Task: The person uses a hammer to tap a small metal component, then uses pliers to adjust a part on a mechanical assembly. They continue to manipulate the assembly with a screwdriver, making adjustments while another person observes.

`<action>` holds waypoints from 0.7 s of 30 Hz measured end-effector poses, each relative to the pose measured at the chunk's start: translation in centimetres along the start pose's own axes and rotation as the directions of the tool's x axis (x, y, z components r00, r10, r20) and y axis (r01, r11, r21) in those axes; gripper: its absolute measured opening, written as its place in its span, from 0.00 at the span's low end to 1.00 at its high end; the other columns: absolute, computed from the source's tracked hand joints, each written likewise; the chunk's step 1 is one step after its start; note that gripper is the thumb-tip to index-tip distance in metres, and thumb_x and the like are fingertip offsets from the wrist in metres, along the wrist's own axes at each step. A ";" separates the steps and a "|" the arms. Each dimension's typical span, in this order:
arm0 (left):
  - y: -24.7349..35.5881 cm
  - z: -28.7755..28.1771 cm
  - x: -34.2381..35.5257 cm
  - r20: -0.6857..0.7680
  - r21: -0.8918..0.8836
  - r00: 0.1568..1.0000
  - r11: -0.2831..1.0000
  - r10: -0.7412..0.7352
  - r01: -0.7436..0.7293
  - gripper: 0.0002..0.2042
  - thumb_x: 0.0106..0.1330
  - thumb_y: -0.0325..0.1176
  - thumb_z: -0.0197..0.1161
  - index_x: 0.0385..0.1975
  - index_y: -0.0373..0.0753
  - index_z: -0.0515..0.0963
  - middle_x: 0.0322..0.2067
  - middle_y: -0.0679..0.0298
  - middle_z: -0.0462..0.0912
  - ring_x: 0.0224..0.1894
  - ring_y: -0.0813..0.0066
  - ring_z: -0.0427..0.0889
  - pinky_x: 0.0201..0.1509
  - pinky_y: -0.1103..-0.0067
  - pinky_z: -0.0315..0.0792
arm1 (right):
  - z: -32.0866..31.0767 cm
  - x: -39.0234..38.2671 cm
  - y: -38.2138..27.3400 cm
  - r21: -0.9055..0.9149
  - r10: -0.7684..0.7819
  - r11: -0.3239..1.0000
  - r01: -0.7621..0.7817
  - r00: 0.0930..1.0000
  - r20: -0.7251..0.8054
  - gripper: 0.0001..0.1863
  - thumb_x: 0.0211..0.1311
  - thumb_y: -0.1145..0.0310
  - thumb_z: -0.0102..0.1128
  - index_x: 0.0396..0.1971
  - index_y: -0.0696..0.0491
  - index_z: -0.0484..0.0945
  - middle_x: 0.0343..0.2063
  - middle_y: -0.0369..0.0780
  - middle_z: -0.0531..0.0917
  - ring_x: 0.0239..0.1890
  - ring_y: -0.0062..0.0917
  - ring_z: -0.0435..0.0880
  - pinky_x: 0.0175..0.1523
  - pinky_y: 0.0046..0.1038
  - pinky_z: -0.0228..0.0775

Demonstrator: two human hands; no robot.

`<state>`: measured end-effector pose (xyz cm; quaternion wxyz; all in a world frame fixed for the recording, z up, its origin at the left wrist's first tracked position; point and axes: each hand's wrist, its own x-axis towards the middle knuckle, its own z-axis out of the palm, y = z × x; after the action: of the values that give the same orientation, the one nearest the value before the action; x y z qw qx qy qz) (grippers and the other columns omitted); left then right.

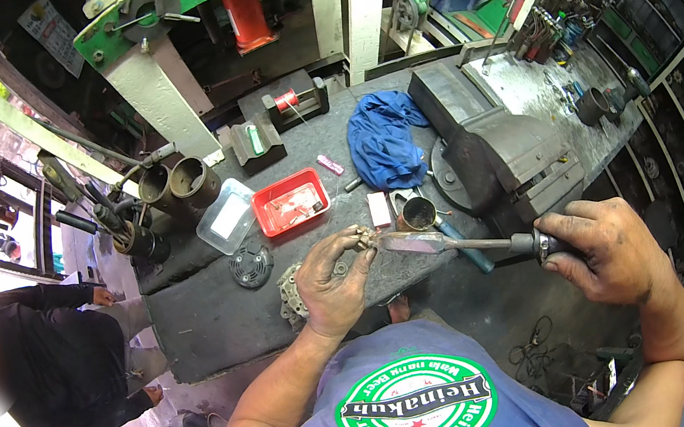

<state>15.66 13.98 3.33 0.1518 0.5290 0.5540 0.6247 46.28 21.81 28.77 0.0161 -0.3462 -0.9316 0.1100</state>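
My right hand (603,247) grips the dark handle of a soldering iron (478,242), which has a long metal shaft and a thick, tapered head pointing left. In my left hand (333,280), thumb and fingers pinch a small brass-coloured metal part (364,238). The iron's tip meets or nearly meets this part; the fingers hide the exact contact. Below and left of that hand, a cast metal housing (290,293) lies at the bench's near side. A round black slotted cover (252,266) is just beyond it.
On the bench (216,325) are a red tray (287,179) with small parts, a clear lid (227,218), a metal cup (419,213), a blue cloth (389,140) and a large vise (509,158). A red spool (286,101) stands farther back. Another person (57,351) is at left.
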 end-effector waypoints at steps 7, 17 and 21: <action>0.2 0.1 -0.2 0.001 0.021 1.000 1.000 0.005 -0.005 0.12 0.64 0.22 0.81 0.46 0.33 0.88 0.48 0.54 0.94 0.49 0.66 0.93 0.56 0.71 0.83 | -0.2 -0.4 0.0 0.006 0.011 1.000 -0.011 1.000 0.008 0.23 0.57 0.66 0.80 0.52 0.56 0.87 0.31 0.45 0.86 0.29 0.46 0.88 0.34 0.43 0.79; 0.1 0.4 -0.7 -0.007 0.002 1.000 1.000 0.009 -0.009 0.13 0.64 0.24 0.82 0.46 0.33 0.88 0.48 0.55 0.94 0.48 0.68 0.93 0.56 0.73 0.83 | -0.2 -0.8 0.3 -0.010 0.008 1.000 -0.008 1.000 0.014 0.22 0.59 0.64 0.80 0.52 0.54 0.87 0.31 0.44 0.86 0.30 0.45 0.88 0.35 0.43 0.79; 0.1 0.7 -0.9 -0.007 -0.022 0.999 0.999 -0.033 0.033 0.14 0.64 0.26 0.83 0.46 0.33 0.88 0.48 0.56 0.94 0.48 0.70 0.92 0.55 0.74 0.83 | -0.1 -0.9 0.4 -0.007 0.007 1.000 -0.007 1.000 -0.006 0.23 0.55 0.66 0.81 0.51 0.55 0.88 0.30 0.45 0.86 0.30 0.46 0.88 0.35 0.43 0.79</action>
<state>16.67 13.65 2.80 0.1658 0.5158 0.5564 0.6301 47.26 21.53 28.82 0.0170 -0.3498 -0.9307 0.1056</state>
